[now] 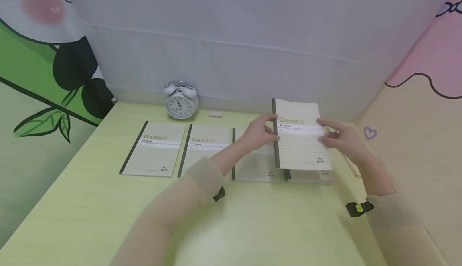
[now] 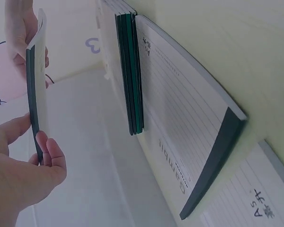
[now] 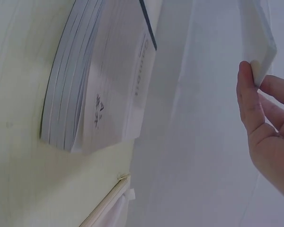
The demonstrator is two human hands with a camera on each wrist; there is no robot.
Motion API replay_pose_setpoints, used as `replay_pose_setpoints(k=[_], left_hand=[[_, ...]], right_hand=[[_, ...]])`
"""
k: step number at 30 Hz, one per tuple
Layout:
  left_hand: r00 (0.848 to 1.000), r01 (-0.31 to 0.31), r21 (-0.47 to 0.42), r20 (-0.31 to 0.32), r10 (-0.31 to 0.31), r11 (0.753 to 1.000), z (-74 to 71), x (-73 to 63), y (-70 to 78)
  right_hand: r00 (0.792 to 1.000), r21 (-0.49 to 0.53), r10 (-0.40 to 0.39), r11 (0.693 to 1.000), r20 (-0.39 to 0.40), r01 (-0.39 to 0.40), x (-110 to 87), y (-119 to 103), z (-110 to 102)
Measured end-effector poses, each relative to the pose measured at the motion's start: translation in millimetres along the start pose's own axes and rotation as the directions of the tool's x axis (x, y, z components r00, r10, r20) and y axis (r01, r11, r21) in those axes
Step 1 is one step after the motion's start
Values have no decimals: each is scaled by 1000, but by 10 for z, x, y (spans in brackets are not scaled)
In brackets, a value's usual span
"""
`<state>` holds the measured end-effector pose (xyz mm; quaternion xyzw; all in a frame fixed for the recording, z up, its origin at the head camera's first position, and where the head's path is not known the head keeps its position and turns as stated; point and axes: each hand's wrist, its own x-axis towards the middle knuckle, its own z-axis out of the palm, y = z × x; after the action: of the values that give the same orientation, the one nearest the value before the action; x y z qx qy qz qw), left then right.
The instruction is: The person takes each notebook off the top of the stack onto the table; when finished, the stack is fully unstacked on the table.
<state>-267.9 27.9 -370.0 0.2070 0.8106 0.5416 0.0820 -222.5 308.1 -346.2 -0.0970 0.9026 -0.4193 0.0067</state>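
Note:
Both hands hold a Gambit notebook up above a stack of similar notebooks. My left hand pinches its dark spine edge between thumb and fingers. The opposite edge is pinched by my right hand. In the left wrist view the held notebook appears nearly edge-on, apart from the stack. The right wrist view shows the stack's page edges, several notebooks thick. Left of the stack a single notebook lies flat, partly hidden behind the left hand and forearm.
Two more notebooks lie in the same row, one in the middle and one at the left. A white twin-bell alarm clock and a small white block stand at the back of the table. Walls border the back and right.

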Motion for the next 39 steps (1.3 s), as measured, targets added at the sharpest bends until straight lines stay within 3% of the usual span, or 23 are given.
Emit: replay_pose_setpoints(k=[6, 10, 20, 27, 33, 39], left_hand=[[1000, -2, 54, -8, 2, 999, -179, -103, -3], [1000, 2, 92, -13, -1, 996, -298, -180, 37], [999, -29, 129, -34, 34, 991, -620, -372, 88], [998, -48, 155, -39, 54, 987, -881, -547, 116], [993, -91, 185, -57, 103, 979, -1084, -701, 66], [989, -118, 201, -61, 133, 972, -1297, -883, -20]], right_hand=[[999, -39, 36, 999, 4, -36, 27, -176, 118], [1000, -46, 16, 999, 11, -16, 14, -305, 193], [1000, 112, 9, 994, -12, -8, -13, -586, 414], [996, 99, 20, 995, -86, -11, -45, -829, 566], [996, 134, -35, 990, -86, 47, -44, -1049, 702], [989, 178, -142, 973, -29, 145, 2, -1175, 863]])
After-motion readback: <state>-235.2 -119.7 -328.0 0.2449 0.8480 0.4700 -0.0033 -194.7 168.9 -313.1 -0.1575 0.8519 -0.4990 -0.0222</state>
